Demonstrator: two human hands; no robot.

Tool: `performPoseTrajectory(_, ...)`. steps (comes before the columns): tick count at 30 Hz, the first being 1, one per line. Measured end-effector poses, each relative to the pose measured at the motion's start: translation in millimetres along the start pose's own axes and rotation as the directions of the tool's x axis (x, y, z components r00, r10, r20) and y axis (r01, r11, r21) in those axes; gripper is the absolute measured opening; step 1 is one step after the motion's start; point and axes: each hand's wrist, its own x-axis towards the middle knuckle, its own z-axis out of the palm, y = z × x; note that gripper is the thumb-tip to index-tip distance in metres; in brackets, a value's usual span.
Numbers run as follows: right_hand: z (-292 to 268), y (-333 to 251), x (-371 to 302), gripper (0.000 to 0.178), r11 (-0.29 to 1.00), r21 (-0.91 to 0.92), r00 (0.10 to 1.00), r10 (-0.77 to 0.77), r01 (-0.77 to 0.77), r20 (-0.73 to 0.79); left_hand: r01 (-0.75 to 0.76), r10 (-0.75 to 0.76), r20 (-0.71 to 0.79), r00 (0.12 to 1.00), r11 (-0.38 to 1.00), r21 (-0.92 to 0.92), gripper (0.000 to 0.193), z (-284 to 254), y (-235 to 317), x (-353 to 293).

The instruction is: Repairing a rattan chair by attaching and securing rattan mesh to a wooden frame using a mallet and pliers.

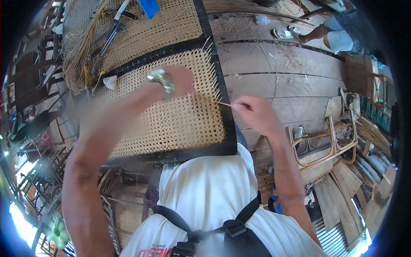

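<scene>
A woven cane panel (171,128) in a black wooden frame (188,152) lies before me, with cut strand ends sticking up along its right edge. My right hand (257,113) is just beyond that edge, closed in a pinch on a thin cane strand (224,103) that runs left to the weave. Over the upper middle of the panel is my left hand (183,81), with a shiny metal watch (161,80) on its wrist. The left fingers are blurred and partly hidden, so their grip does not show.
On the panel's far left lie a bundle of loose cane strands (81,64), hand tools (112,36) and a blue piece (148,7). A rattan chair frame (327,141) and wooden boards (338,197) are at the right. Another person (342,36) is at the far right.
</scene>
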Motion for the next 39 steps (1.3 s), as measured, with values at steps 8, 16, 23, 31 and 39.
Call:
performPoseTrajectory(8, 24, -21, 43, 0.037, 0.857, 0.484, 0.974, -0.085, 0.179, -0.211, -0.14, 0.13, -0.313, 0.941, 0.99, -0.008, 0.039, -93, -41, -63)
performPoseTrajectory(16, 43, -16, 54, 0.024, 0.911, 0.401, 0.977, -0.006, 0.093, -0.212, -0.112, 0.034, -0.253, 0.967, 0.946, -0.303, 0.034, -11, -31, -36)
performPoseTrajectory(23, 43, -1, 54, 0.029, 0.986, -0.152, 0.974, -0.097, 0.067, -0.206, -0.061, 0.061, -0.008, 0.998, 0.946, -0.317, 0.03, 20, 13, -14)
performPoseTrajectory(31, 34, -15, 46, 0.023, 0.998, -0.048, 0.959, 0.018, -0.033, -0.282, -0.06, 0.062, 0.117, 0.991, 0.998, -0.016, 0.023, -9, 32, 2)
performPoseTrajectory(39, 32, -21, 51, 0.021, 0.985, -0.17, 0.966, -0.064, 0.021, -0.251, -0.134, 0.108, 0.144, 0.984, 0.973, 0.186, 0.018, -9, 58, 5)
